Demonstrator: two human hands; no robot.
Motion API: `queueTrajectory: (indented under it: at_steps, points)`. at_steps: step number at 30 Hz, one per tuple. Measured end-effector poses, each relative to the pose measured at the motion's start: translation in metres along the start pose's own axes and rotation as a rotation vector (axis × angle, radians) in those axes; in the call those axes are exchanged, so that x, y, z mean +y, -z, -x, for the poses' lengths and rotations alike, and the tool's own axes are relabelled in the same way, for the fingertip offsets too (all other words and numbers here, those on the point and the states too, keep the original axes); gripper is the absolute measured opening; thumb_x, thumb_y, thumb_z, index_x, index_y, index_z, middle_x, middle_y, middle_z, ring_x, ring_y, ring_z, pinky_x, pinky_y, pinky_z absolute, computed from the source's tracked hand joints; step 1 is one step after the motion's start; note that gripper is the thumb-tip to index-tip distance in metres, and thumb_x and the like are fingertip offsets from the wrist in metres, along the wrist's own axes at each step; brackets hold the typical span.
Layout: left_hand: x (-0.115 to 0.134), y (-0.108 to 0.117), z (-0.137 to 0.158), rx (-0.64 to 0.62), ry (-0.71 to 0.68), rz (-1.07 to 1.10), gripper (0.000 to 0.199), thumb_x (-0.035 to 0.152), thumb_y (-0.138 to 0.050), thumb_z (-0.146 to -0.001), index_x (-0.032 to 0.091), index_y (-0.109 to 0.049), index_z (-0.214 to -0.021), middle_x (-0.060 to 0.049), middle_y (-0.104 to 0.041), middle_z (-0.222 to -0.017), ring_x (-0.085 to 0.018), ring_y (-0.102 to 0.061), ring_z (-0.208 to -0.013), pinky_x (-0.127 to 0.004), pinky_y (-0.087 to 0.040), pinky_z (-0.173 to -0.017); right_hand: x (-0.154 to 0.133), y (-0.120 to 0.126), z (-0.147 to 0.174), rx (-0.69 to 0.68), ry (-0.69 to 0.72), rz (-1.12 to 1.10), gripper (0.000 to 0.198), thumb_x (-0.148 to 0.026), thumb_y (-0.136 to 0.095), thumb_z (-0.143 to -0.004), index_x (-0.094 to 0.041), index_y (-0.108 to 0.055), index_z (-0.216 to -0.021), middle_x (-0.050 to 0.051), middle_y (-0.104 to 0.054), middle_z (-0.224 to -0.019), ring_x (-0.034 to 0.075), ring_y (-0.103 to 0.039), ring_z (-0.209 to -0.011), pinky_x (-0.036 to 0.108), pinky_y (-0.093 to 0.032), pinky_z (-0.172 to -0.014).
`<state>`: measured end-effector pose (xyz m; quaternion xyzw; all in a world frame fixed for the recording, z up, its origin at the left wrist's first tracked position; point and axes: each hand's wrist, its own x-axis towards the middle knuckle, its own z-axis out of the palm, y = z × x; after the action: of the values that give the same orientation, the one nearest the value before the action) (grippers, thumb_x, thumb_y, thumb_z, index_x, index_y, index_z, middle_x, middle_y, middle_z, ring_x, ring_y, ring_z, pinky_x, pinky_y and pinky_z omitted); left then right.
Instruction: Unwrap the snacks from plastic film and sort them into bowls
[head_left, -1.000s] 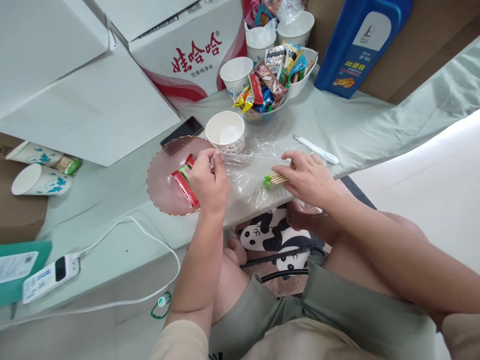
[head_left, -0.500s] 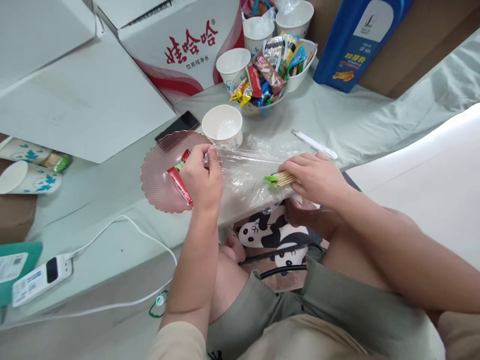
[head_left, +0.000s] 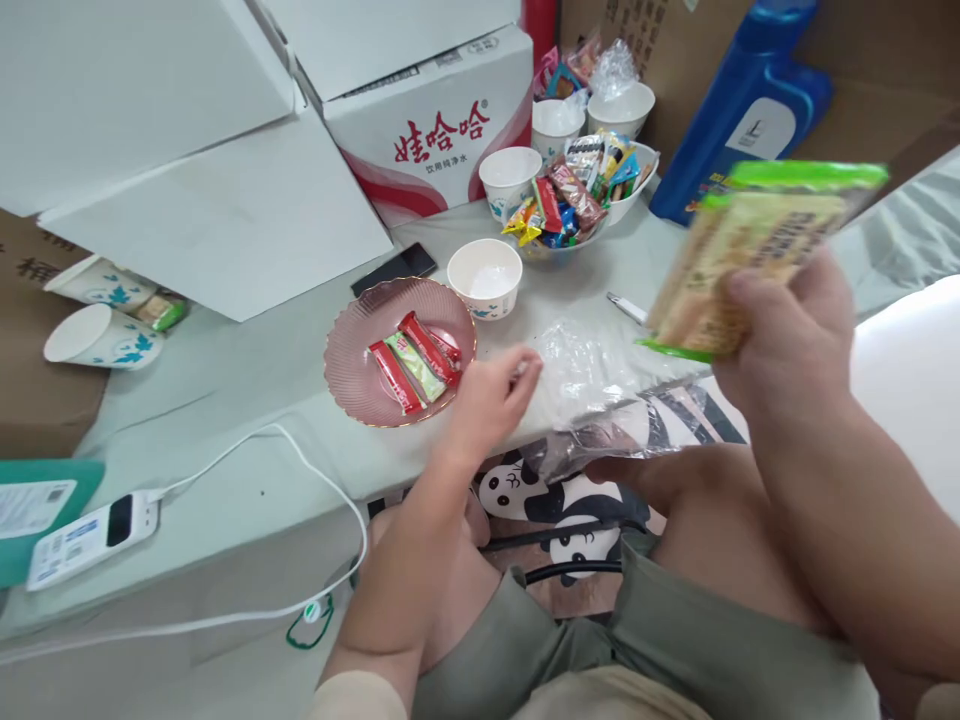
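Note:
My right hand [head_left: 787, 330] is closed around a snack packet [head_left: 757, 240], raised above the table's right side. The packet has green ends and a see-through, printed middle with pale, biscuit-like contents; its outline is blurred. My left hand [head_left: 491, 395] has curled fingers beside the right rim of a pink ribbed plate [head_left: 349, 350]. What its fingertips pinch, if anything, is too small to tell. Touching or close to them lies a crumpled clear plastic bag [head_left: 581, 370], which hangs over the table's front edge. Red and green wrapped snack sticks [head_left: 416, 365] rest on the plate.
A white paper bowl [head_left: 485, 280] stands behind the plate, with a black phone [head_left: 394, 268] to its left. Farther back are a bowl of wrapped snacks [head_left: 562, 215], paper cups [head_left: 510, 180] and a blue bottle [head_left: 720, 130]. A white utility knife [head_left: 626, 308] lies right; a cable [head_left: 330, 470] loops left.
My right hand has lifted the snack packet up and to the right, away from the plastic bag. The bag has dropped onto the table, and my left hand has moved lower and right.

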<state>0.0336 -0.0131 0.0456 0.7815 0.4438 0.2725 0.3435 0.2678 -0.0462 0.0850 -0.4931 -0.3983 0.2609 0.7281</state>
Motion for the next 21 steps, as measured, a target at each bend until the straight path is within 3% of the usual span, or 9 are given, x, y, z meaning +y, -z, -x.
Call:
queueTrajectory:
  at_steps: [4, 6, 9, 11, 14, 16, 18, 21]
  points:
    - [0.007, -0.017, 0.002, -0.169, -0.050, -0.092, 0.022, 0.029, -0.048, -0.097, 0.020, -0.068, -0.094, 0.001, -0.061, -0.064, -0.014, -0.052, -0.059, -0.027, -0.035, -0.061, -0.009, -0.086, -0.008, -0.546, -0.033, 0.230, 0.027, -0.033, -0.073, -0.078, -0.022, -0.062, -0.100, 0.003, -0.071, -0.101, 0.022, -0.068, -0.092, 0.041, -0.056, -0.083]
    - [0.009, -0.023, 0.002, -0.241, -0.054, -0.172, 0.023, 0.029, -0.047, -0.097, 0.020, -0.068, -0.091, -0.001, -0.062, -0.065, -0.017, -0.054, -0.062, -0.029, -0.032, -0.060, -0.001, -0.138, -0.008, -0.741, -0.101, 0.375, 0.026, -0.035, -0.072, -0.080, -0.020, -0.063, -0.099, 0.005, -0.071, -0.098, 0.022, -0.066, -0.093, 0.040, -0.056, -0.083]
    - [0.010, -0.025, 0.001, -0.325, -0.058, -0.269, 0.027, 0.028, -0.045, -0.096, 0.020, -0.065, -0.079, -0.003, -0.058, -0.062, -0.020, -0.054, -0.062, -0.032, -0.027, -0.057, 0.013, -0.197, -0.003, -0.959, -0.224, 0.586, 0.024, -0.035, -0.074, -0.079, -0.017, -0.065, -0.093, 0.008, -0.069, -0.090, 0.025, -0.066, -0.092, 0.041, -0.054, -0.083]
    - [0.009, -0.023, 0.001, -0.326, -0.064, -0.271, 0.027, 0.027, -0.044, -0.096, 0.020, -0.064, -0.078, -0.003, -0.058, -0.062, -0.021, -0.054, -0.062, -0.033, -0.026, -0.056, 0.016, -0.206, 0.002, -0.979, -0.227, 0.663, 0.023, -0.032, -0.075, -0.078, -0.016, -0.066, -0.092, 0.009, -0.068, -0.088, 0.027, -0.066, -0.094, 0.043, -0.054, -0.085]
    - [0.006, -0.014, 0.004, -0.241, -0.082, -0.158, 0.025, 0.029, -0.045, -0.096, 0.021, -0.066, -0.087, -0.002, -0.060, -0.064, -0.019, -0.055, -0.063, -0.032, -0.031, -0.057, 0.010, -0.166, 0.007, -0.826, -0.141, 0.524, 0.021, -0.030, -0.073, -0.079, -0.019, -0.067, -0.096, 0.006, -0.070, -0.091, 0.025, -0.067, -0.094, 0.044, -0.055, -0.086]
    - [0.003, -0.006, 0.006, -0.175, -0.095, -0.023, 0.023, 0.030, -0.048, -0.096, 0.021, -0.068, -0.090, 0.001, -0.059, -0.063, -0.016, -0.054, -0.060, -0.030, -0.035, -0.059, 0.009, -0.117, 0.008, -0.673, -0.119, 0.358, 0.018, -0.032, -0.073, -0.080, -0.025, -0.068, -0.096, 0.002, -0.072, -0.093, 0.021, -0.069, -0.086, 0.042, -0.057, -0.083]
    - [0.000, 0.003, 0.007, -0.114, -0.100, 0.125, 0.020, 0.031, -0.052, -0.094, 0.020, -0.068, -0.088, 0.003, -0.058, -0.062, -0.012, -0.051, -0.057, -0.027, -0.037, -0.058, 0.016, -0.065, 0.008, -0.435, -0.056, 0.204, 0.018, -0.031, -0.076, -0.076, -0.030, -0.069, -0.093, -0.001, -0.072, -0.086, 0.019, -0.069, -0.077, 0.040, -0.057, -0.081]
    - [-0.006, 0.016, 0.006, 0.009, -0.118, 0.321, 0.016, 0.030, -0.057, -0.092, 0.019, -0.066, -0.085, 0.003, -0.061, -0.065, -0.009, -0.050, -0.054, -0.024, -0.039, -0.055, 0.040, -0.008, 0.011, -0.244, -0.033, 0.070, 0.029, -0.039, -0.080, -0.068, -0.031, -0.069, -0.094, 0.001, -0.074, -0.094, 0.022, -0.070, -0.097, 0.044, -0.052, -0.103]
